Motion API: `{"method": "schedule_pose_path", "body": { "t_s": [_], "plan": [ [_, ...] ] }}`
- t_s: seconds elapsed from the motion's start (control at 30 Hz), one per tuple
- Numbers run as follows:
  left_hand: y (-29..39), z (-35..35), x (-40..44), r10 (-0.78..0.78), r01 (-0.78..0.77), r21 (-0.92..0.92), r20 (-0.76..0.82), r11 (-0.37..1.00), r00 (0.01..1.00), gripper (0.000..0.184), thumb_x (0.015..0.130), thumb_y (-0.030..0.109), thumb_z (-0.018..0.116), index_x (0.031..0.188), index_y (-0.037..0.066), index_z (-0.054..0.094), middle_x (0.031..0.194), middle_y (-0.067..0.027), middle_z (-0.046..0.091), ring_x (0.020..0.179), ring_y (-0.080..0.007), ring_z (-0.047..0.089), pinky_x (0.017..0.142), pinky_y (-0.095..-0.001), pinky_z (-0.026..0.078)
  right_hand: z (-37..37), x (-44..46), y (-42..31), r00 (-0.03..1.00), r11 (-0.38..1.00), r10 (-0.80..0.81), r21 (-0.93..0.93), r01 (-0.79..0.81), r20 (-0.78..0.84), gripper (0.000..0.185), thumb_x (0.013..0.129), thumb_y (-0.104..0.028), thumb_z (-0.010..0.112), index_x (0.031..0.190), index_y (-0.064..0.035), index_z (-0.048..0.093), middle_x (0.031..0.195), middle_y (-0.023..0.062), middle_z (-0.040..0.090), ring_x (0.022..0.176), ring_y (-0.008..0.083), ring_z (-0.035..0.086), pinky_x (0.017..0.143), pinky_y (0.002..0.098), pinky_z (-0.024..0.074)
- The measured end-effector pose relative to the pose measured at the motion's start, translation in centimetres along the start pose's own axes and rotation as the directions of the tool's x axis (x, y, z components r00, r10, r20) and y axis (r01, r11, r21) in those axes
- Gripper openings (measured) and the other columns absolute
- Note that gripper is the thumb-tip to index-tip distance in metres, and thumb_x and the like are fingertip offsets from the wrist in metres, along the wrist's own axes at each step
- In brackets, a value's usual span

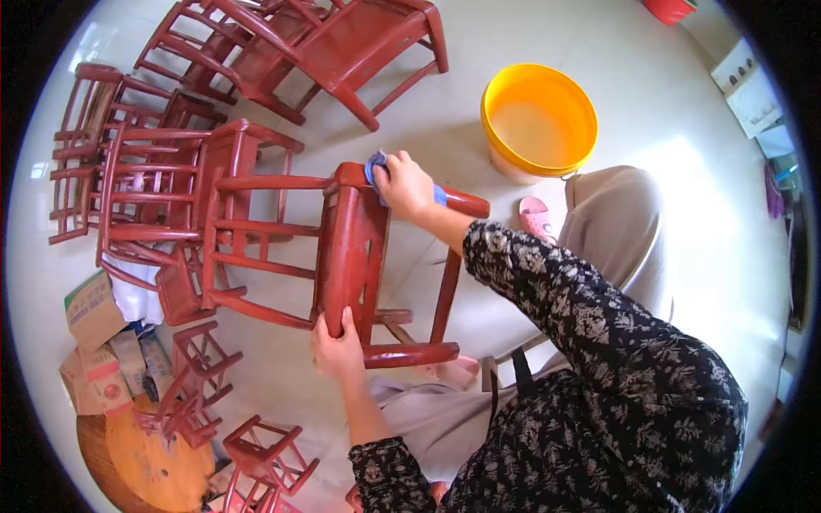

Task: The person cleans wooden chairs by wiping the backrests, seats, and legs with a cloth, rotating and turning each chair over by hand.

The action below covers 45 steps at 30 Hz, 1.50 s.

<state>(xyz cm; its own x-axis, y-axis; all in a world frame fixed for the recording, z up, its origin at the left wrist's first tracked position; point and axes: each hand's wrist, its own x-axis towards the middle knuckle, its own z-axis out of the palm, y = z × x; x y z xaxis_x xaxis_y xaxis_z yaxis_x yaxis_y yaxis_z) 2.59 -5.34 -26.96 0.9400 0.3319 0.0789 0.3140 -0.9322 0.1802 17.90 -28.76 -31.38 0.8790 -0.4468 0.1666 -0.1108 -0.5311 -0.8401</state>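
Note:
A red wooden chair (352, 256) lies tipped over in front of my knees, its backrest bars pointing left and its legs toward me. My left hand (338, 344) grips the near edge of its seat, thumb on the wood and fingers partly hidden underneath. At the chair's far corner, my right hand (404, 184) is closed over a blue cloth (374, 166), pressing it on the wood where a leg joins the seat. Part of the cloth shows beyond the hand, along the leg.
A yellow bucket (540, 120) holding cloudy liquid stands beyond my right knee. More red chairs (359, 47) crowd the upper left. Small red stools (269, 453), cardboard boxes (98, 376) and a round wooden board (162, 462) lie at lower left. A pink slipper (536, 218) shows near the bucket.

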Motion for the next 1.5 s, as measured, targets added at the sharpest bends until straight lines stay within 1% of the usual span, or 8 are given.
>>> {"method": "schedule_pose_path", "body": {
  "t_s": [0.17,0.53,0.63,0.8,1.07,1.3,1.4,1.5],
  "plan": [
    [-0.1,0.0,0.1,-0.035,0.035,0.007,-0.009,0.999,0.999,0.045,0.074,0.050,0.065,0.103,0.015,0.062,0.098,-0.0024,0.063,0.091,-0.0259,0.059,0.073,-0.0425,0.045,-3.2,2.9,3.8,0.803,0.974,0.223,-0.084,-0.212,0.553,0.049,0.086,-0.043,0.042,0.094,-0.0004,0.064,0.098,0.0232,0.062,0.094,0.0358,0.059,0.084,0.0422,0.0443],
    [-0.1,0.3,-0.1,-0.028,0.029,0.017,-0.028,0.999,0.999,0.051,0.074,0.057,0.062,0.105,0.017,0.062,0.102,-0.0043,0.063,0.098,-0.0260,0.057,0.080,-0.0454,0.042,0.4,4.1,2.4,0.774,0.912,-0.181,-0.190,0.363,0.607,0.053,0.086,-0.048,0.048,0.114,-0.0044,0.056,0.109,0.0206,0.057,0.106,0.0368,0.052,0.090,0.0421,0.0413],
    [-0.2,-0.1,-0.1,-0.014,0.016,0.082,-0.025,0.996,1.000,0.054,0.075,0.059,0.059,0.106,0.016,0.061,0.103,-0.0054,0.063,0.099,-0.0264,0.057,0.082,-0.0450,0.041,1.0,4.8,-3.6,0.867,0.989,-0.007,-0.122,0.079,0.498,0.064,0.076,-0.055,0.059,0.116,-0.0053,0.055,0.113,0.0178,0.055,0.111,0.0345,0.049,0.091,0.0398,0.0419],
    [-0.5,-1.5,2.3,-0.037,0.076,-0.174,0.218,0.982,0.975,0.058,0.078,0.060,0.057,0.101,0.007,0.064,0.098,-0.0110,0.065,0.094,-0.0292,0.060,0.082,-0.0415,0.045,0.4,6.4,-3.4,0.728,0.974,-0.078,-0.104,0.202,0.681,0.070,0.064,-0.061,0.068,0.107,-0.0050,0.060,0.109,0.0196,0.054,0.103,0.0337,0.055,0.087,0.0385,0.0444],
    [4.1,4.6,17.9,0.034,0.668,-0.689,0.703,0.282,0.711,0.072,0.083,0.048,0.061,0.133,0.003,0.035,0.125,-0.0169,0.050,0.113,-0.0292,0.049,0.096,-0.0435,0.035,-0.4,4.0,-2.8,0.854,0.986,-0.133,-0.018,0.164,0.502,0.055,0.070,-0.048,0.069,0.098,-0.0022,0.059,0.099,0.0195,0.053,0.093,0.0370,0.056,0.082,0.0419,0.0450],
    [8.8,13.4,26.0,-0.136,0.670,-0.738,0.658,0.081,0.741,0.054,0.083,0.040,0.063,0.124,0.010,0.045,0.111,-0.0112,0.054,0.103,-0.0278,0.052,0.092,-0.0443,0.038,-0.1,2.8,-1.4,0.830,0.989,-0.141,0.037,0.145,0.540,0.057,0.069,-0.050,0.069,0.102,-0.0055,0.058,0.101,0.0177,0.054,0.090,0.0364,0.058,0.081,0.0422,0.0468],
    [9.1,15.8,26.7,-0.053,0.608,-0.722,0.657,-0.329,0.752,0.040,0.083,0.035,0.064,0.108,0.007,0.049,0.099,-0.0076,0.053,0.087,-0.0234,0.050,0.079,-0.0429,0.042,-0.5,2.0,-0.2,0.807,0.992,-0.108,0.009,0.126,0.581,0.062,0.068,-0.051,0.071,0.105,-0.0028,0.055,0.100,0.0185,0.053,0.092,0.0366,0.057,0.082,0.0420,0.0463],
    [9.8,16.7,27.6,-0.078,0.661,-0.718,0.688,-0.218,0.721,0.032,0.084,0.032,0.064,0.093,0.004,0.049,0.084,-0.0114,0.051,0.076,-0.0264,0.051,0.066,-0.0490,0.045,-1.1,1.2,1.0,0.799,0.993,-0.113,0.048,0.105,0.590,0.065,0.067,-0.050,0.072,0.107,-0.0009,0.055,0.100,0.0188,0.053,0.092,0.0365,0.056,0.082,0.0415,0.0460]
  ]
}}
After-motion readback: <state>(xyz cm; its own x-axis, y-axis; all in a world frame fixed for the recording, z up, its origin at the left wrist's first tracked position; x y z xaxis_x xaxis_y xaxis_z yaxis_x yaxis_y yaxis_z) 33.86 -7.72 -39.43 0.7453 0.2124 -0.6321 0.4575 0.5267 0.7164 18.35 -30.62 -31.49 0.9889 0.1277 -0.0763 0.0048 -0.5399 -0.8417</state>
